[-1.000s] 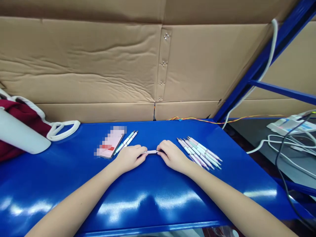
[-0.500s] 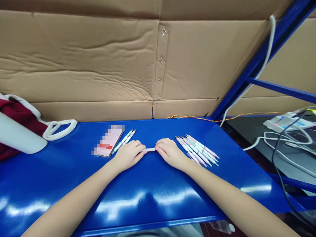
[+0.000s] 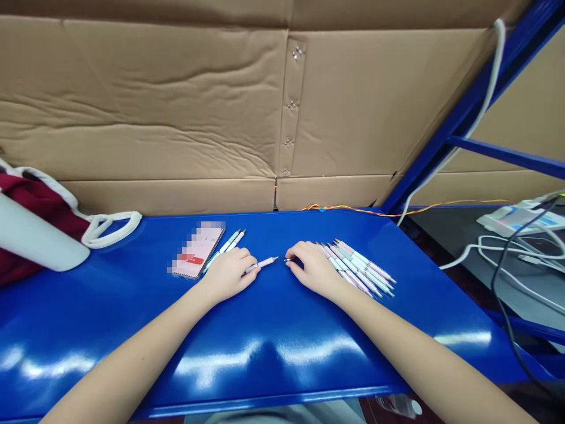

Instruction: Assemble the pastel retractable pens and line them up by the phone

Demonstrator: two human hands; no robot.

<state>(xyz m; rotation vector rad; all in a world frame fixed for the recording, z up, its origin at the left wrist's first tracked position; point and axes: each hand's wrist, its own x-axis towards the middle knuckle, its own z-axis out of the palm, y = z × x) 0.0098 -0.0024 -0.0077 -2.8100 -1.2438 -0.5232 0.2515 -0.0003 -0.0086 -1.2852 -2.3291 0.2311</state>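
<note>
My left hand (image 3: 232, 272) is closed around a pale pink pen (image 3: 266, 262), whose narrow tip points right toward the other hand. Across a short gap, my right hand (image 3: 311, 268) pinches a small dark, shiny piece (image 3: 288, 259) between thumb and fingers; it looks like a pen's tip cone, though most is covered. Beside the left hand lie two pens (image 3: 227, 244), partly hidden by it. Just right of my right hand, several pastel pens (image 3: 359, 268) lie side by side, dark points toward the back.
A phone (image 3: 198, 250) with a lit pink screen lies left of the two pens. A white cylinder (image 3: 39, 235) and dark red cloth with white trim (image 3: 112, 229) sit at far left. Cardboard (image 3: 176, 106) backs the blue table (image 3: 265, 365); cables (image 3: 468, 253) run right.
My right hand has come away to the right from the pen's end, baring its narrow tip, with the small dark piece in its fingers. The left hand still holds the pen.
</note>
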